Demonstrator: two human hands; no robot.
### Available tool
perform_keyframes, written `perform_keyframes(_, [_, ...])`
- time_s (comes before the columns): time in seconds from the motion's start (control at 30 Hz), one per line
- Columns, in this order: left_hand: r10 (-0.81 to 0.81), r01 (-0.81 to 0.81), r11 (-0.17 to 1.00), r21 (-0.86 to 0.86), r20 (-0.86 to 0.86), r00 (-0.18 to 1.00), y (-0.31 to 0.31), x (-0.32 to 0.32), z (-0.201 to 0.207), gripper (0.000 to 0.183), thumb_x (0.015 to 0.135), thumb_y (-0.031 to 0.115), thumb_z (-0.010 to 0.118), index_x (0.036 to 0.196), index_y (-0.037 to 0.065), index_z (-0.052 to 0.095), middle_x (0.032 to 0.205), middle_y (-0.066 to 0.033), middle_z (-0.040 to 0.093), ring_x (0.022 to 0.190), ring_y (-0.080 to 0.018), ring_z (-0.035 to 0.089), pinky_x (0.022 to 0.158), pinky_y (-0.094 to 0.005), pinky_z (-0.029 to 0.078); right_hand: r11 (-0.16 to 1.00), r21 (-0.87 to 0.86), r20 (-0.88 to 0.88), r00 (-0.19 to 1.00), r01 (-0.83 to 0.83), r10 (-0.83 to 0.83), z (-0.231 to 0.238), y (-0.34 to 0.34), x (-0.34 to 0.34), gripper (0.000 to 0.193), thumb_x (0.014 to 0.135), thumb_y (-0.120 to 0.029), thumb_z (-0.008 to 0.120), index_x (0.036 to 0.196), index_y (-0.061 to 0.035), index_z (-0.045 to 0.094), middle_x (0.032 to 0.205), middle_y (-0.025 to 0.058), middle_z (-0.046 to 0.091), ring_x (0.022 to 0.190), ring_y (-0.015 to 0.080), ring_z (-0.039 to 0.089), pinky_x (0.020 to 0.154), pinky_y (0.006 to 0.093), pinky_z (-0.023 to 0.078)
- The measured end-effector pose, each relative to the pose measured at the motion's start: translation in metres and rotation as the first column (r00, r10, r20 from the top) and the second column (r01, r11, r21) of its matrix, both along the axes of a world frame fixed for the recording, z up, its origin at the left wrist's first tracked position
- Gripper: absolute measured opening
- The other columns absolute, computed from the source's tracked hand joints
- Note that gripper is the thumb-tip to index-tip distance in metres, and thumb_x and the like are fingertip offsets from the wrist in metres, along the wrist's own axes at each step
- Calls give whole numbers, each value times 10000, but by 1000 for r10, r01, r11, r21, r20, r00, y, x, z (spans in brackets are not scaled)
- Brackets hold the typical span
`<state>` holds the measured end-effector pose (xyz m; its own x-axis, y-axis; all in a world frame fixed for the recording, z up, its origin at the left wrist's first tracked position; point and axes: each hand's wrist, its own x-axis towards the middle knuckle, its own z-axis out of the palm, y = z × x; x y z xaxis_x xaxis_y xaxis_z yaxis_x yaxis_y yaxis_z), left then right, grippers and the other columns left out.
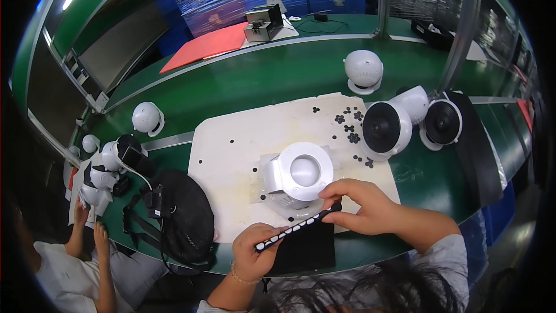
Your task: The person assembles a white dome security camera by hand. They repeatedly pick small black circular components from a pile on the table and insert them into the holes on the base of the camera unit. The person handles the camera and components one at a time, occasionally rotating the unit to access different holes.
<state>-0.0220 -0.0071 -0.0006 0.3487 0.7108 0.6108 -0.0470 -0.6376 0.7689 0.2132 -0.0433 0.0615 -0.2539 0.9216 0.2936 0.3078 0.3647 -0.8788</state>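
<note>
Left hand: the left hand (253, 253) is curled shut around the lower end of a long black strip with a row of white round dots (296, 228), thumb on top, at the near edge of the bench.
Right hand: the right hand (360, 206) pinches the strip's upper end between thumb and fingertips, fingers together on it.
Strip position: held off the surface, slanting up from lower left to upper right, just in front of the white dome-shaped camera housing (298, 175); whether it touches the housing cannot be told.
Housing: sits with its round opening facing up, on clear plastic wrap on the cream work mat (231, 156).
Under the hands: a flat black rectangular pad (307, 249) lies at the mat's near edge, beneath the strip.
Loose parts: small black round pads (350, 129) lie scattered on the mat's far right corner, well apart from the hands.
Right of mat: two white cameras with black round faces (385, 127) stand side by side, the nearer one touching the mat edge.
Far side: one white ball-shaped camera (364, 71) stands on the green bench top (260, 75).
Left of mat: a black bag with straps (182, 214) lies on the bench.
Neighbouring station: another person's hands (87, 223) are at the lower left, near a cluster of white camera units (104, 168).
</note>
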Motion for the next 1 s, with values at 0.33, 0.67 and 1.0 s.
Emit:
perform_keyframes(0.33, [55, -50, 997, -66, 74, 996, 0, 5, -10, 222, 704, -108, 609, 880, -3, 523, 792, -164, 624, 702, -241, 610, 647, -310, 484, 865, 494, 218, 976, -92, -20, -10, 11, 9, 155, 736, -109, 662, 884, -85, 626, 922, 54, 607, 872, 217, 577, 750, 321, 458])
perform_keyframes(0.67, [87, -78, 993, -87, 94, 992, -1, 4, -9, 190, 733, -67, 630, 874, -7, 517, 770, -153, 614, 691, -222, 598, 641, -290, 473, 967, 255, 197, 980, -10, -42, -3, 11, 14, 208, 732, -102, 667, 932, -88, 611, 916, 48, 615, 911, 226, 568, 801, 324, 436])
perform_keyframes(1.0, [181, -166, 952, -256, 35, 983, -6, 2, -10, 198, 748, 46, 683, 829, -14, 513, 744, -126, 614, 664, -147, 570, 618, -241, 453, 897, 441, -11, 1000, 24, -21, -20, 10, -3, 527, 708, -16, 674, 1179, -73, 446, 1054, 138, 532, 888, 290, 545, 764, 367, 454])
